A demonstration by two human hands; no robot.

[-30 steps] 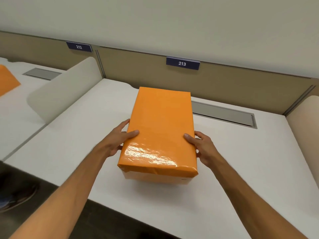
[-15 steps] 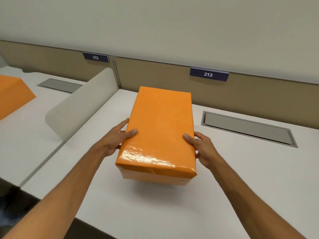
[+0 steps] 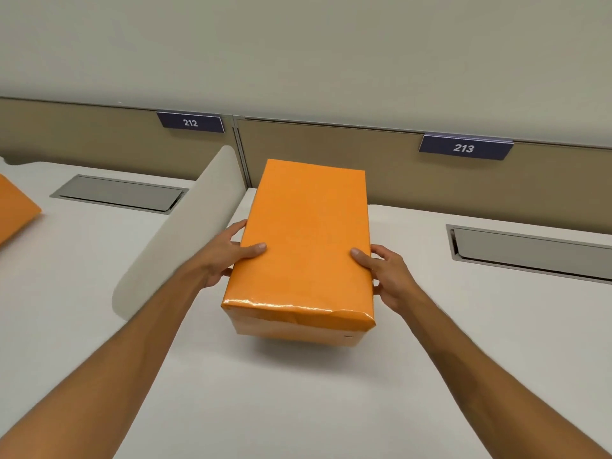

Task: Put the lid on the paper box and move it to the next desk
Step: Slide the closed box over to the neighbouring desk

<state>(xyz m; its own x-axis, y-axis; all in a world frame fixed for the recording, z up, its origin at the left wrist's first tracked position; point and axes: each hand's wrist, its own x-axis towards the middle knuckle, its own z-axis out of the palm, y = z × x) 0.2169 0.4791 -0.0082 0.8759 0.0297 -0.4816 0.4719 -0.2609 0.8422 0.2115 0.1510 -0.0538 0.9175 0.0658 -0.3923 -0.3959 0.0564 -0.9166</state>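
Observation:
The orange paper box (image 3: pixel 306 246) has its glossy orange lid on top, covering it fully. It hangs a little above the white desk marked 213 (image 3: pixel 298 392), with a shadow under its near end. My left hand (image 3: pixel 228 256) grips its left side, thumb lying on the lid. On the opposite side my right hand (image 3: pixel 385 276) holds it the same way. The box sits close to the curved white divider (image 3: pixel 185 226) that separates this desk from desk 212 (image 3: pixel 66 260).
A second orange object (image 3: pixel 15 213) lies at the far left edge on desk 212. Each desk has a grey cable flap (image 3: pixel 533 253) near the back panel, the other being the left cable flap (image 3: pixel 119 193). Tan partition panels with number plates close off the back.
The box, held in both hands, has shifted left toward the divider and risen slightly. The view has swung left, so desk 212 shows more.

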